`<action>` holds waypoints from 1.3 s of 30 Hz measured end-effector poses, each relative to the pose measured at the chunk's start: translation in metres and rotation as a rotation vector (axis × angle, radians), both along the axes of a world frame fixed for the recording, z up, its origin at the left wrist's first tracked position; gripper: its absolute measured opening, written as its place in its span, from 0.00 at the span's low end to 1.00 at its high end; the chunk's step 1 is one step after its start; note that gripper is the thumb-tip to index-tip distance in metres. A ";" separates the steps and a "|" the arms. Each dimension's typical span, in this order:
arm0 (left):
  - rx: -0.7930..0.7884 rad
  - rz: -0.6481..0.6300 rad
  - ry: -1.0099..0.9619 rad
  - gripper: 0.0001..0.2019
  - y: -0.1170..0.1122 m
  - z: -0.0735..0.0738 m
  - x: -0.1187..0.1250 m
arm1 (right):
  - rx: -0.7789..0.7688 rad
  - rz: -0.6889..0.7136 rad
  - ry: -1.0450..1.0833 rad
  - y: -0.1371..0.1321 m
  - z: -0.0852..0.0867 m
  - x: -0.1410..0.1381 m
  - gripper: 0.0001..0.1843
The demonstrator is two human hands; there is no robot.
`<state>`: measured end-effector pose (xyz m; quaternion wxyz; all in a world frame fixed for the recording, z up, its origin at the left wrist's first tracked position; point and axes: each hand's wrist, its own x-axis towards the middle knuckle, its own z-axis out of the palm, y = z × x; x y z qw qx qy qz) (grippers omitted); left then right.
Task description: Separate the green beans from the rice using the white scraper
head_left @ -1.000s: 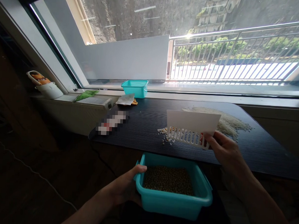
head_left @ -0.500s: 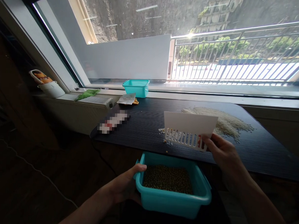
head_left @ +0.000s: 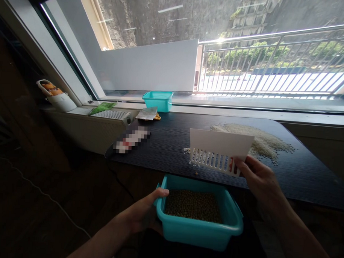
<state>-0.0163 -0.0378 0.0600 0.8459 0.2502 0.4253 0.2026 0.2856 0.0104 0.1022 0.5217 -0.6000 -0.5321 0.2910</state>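
Observation:
My left hand grips the left rim of a turquoise plastic bin, thumb over the edge and fingers hidden beneath. Small brownish-green beans cover the bin's bottom; it is held just below the table's front edge. In my right hand is a flat white slotted card, pinched at its lower right corner and tilted above the dark table. A few white grains and a single bean lie by the card's left side. Behind the card spreads a heap of rice.
Toward the window stands a second turquoise bin, with a grey-white packet before it. A blurred-out object lies on the table's left. Left of the table, a radiator cover carries a green cloth and a white pot.
My right hand and the slotted card have shifted very slightly to the right. The bin in my left hand stays where it was.

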 end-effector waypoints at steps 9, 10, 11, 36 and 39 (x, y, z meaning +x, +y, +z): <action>0.005 0.000 0.005 0.34 -0.001 0.002 0.001 | -0.044 -0.030 0.046 -0.038 -0.011 0.005 0.14; 0.005 -0.002 0.004 0.34 0.000 0.002 0.001 | -0.029 -0.036 0.061 -0.040 -0.011 0.001 0.14; 0.006 -0.006 0.002 0.34 0.000 0.002 0.001 | -0.008 -0.052 0.069 -0.040 -0.011 -0.005 0.14; -0.004 0.026 0.016 0.35 -0.002 0.003 -0.001 | 0.013 -0.363 -0.503 -0.018 -0.022 0.007 0.15; -0.012 0.020 0.019 0.34 -0.002 0.002 -0.001 | -0.009 -0.420 -0.536 -0.014 -0.020 0.021 0.15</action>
